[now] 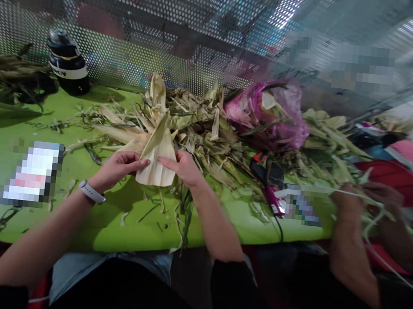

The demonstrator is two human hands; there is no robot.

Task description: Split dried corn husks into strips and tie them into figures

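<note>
- Corn husk point(156, 161): this pale, flat leaf is at the middle of the view, just above the green desk point(74, 219). You pinch it between both hands, with its pointed tip turned away from you.
- At the far left, dark green leaves point(3, 86) lie on the desk close to the perforated metal screen point(137, 44). A black-and-white container point(68, 64) stands just beside them, against the screen.
- Your left hand point(118, 167) has its grip closed on the husk's left edge, thumb on top and fingers curled beneath. A pale watch point(92, 192) sits on that wrist.
- Your right hand point(183, 168) has its grip closed on the husk's right edge in the same way, thumb on the upper face.
- Just behind the held husk, a pile of husks point(208, 135) spreads over the desk from the middle towards the right.
- A pink plastic bag point(270, 112) rests on that pile, near the screen.
- A dark tool with an orange part point(267, 173) lies at the pile's near edge, to the right of your right hand.
- At the far right, another person's hands point(349, 199) hold a white cord point(357, 194) over the end of the desk, well apart from yours.
</note>
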